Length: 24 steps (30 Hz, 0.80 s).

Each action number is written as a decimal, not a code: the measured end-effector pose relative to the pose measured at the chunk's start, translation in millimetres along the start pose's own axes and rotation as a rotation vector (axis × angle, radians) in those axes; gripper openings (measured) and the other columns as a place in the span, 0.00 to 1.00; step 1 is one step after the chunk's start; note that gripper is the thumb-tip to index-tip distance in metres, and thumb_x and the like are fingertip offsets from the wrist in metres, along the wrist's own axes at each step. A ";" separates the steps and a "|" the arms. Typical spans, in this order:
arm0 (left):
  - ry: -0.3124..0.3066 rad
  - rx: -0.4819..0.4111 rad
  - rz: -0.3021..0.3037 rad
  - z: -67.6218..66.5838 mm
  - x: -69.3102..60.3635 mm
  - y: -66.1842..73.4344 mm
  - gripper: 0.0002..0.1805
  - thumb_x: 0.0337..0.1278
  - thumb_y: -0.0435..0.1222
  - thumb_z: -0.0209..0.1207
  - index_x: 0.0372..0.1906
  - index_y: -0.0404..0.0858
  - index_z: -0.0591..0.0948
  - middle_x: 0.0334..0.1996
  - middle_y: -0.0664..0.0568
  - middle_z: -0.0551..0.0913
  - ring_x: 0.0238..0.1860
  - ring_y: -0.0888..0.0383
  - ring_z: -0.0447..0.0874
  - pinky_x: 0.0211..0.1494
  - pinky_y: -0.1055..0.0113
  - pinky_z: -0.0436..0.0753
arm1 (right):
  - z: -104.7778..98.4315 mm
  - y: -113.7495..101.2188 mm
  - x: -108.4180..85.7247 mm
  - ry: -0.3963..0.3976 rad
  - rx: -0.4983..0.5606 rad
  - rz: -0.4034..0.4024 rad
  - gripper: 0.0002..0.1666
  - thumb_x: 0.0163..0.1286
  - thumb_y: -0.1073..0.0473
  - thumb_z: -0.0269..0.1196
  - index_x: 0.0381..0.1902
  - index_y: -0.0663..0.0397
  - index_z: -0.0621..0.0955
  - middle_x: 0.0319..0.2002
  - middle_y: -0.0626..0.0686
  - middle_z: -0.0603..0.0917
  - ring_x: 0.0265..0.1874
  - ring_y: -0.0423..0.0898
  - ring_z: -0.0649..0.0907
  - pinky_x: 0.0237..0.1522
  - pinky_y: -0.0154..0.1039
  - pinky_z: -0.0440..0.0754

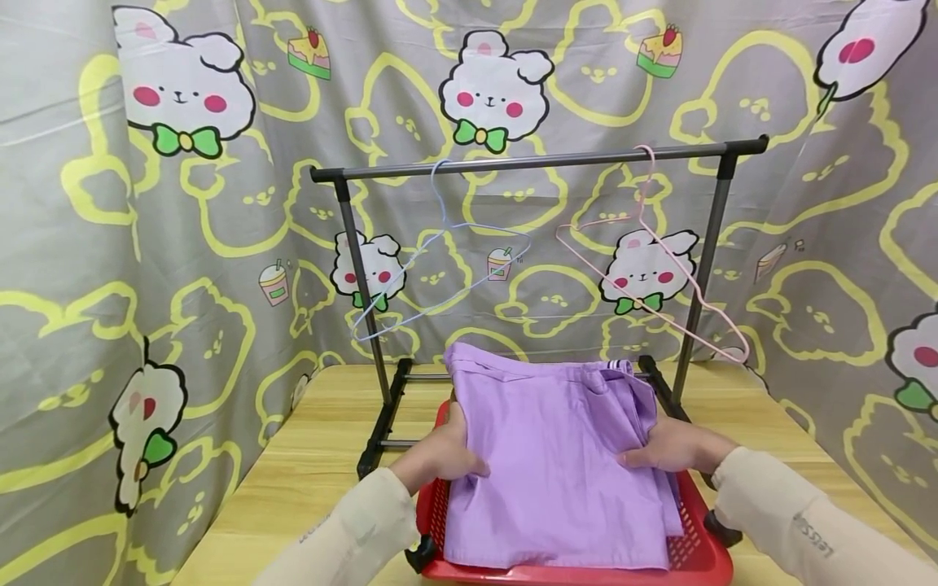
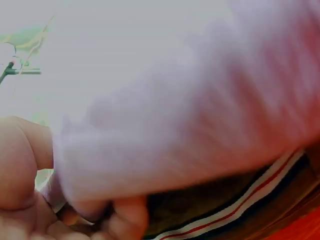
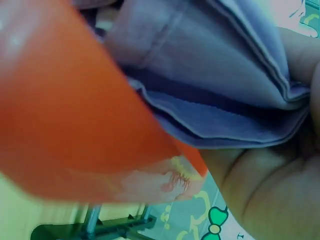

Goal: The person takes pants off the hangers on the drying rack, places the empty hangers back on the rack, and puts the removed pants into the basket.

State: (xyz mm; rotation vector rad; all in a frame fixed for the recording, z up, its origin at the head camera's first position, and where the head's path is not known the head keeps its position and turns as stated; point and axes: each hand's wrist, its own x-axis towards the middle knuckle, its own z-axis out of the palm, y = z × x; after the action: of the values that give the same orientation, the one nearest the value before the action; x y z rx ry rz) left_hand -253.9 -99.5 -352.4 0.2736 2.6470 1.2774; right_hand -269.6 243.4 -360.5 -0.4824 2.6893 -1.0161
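A folded purple garment (image 1: 553, 464), with small dark-and-white stripes near its upper right edge, is held up over a red basket (image 1: 703, 561). My left hand (image 1: 450, 448) grips its left side, thumb in front and fingers behind. On the right side, my right hand (image 1: 670, 443) holds it the same way. The right wrist view shows layered fabric edges (image 3: 225, 120) pinched at that hand. Beneath the garment, the left wrist view shows dark cloth with a white-and-red stripe (image 2: 230, 212). The fingers behind the cloth are mostly hidden in the head view.
Behind the basket stands a dark metal clothes rack (image 1: 542, 161) on a wooden table (image 1: 271, 505). A blue hanger (image 1: 443, 232) and a pink hanger (image 1: 641, 220) hang from its bar. A patterned curtain (image 1: 410, 81) surrounds the table at the back and sides.
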 end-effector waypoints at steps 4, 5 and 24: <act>0.037 0.000 0.001 -4.5 0.8 -1.4 0.55 0.44 0.36 0.73 0.68 0.25 0.47 0.55 0.28 0.70 0.57 0.39 0.71 0.61 0.46 0.69 | -2.9 1.7 0.4 -0.002 0.028 -0.046 0.38 0.56 0.57 0.72 0.53 0.75 0.66 0.43 0.60 0.76 0.47 0.56 0.77 0.53 0.58 0.73; 0.060 0.007 0.014 -6.3 1.6 -0.5 0.52 0.45 0.36 0.72 0.67 0.26 0.49 0.54 0.29 0.71 0.56 0.39 0.71 0.60 0.47 0.69 | -3.9 2.0 0.7 -0.005 0.046 -0.058 0.39 0.56 0.58 0.72 0.54 0.76 0.66 0.44 0.60 0.76 0.47 0.56 0.77 0.54 0.58 0.72; -0.106 0.689 0.487 -23.6 19.2 40.1 0.24 0.49 0.42 0.72 0.52 0.42 0.77 0.54 0.49 0.74 0.58 0.51 0.71 0.61 0.61 0.70 | -0.1 -47.3 6.9 0.625 -0.452 -0.193 0.48 0.55 0.52 0.72 0.64 0.73 0.63 0.63 0.77 0.60 0.60 0.76 0.63 0.51 0.73 0.62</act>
State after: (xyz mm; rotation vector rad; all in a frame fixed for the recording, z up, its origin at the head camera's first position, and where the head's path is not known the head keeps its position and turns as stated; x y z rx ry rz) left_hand -275.0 -88.0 -308.1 1.0954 2.9246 0.3506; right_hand -265.4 207.4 -329.2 -0.5899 3.5223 -0.6687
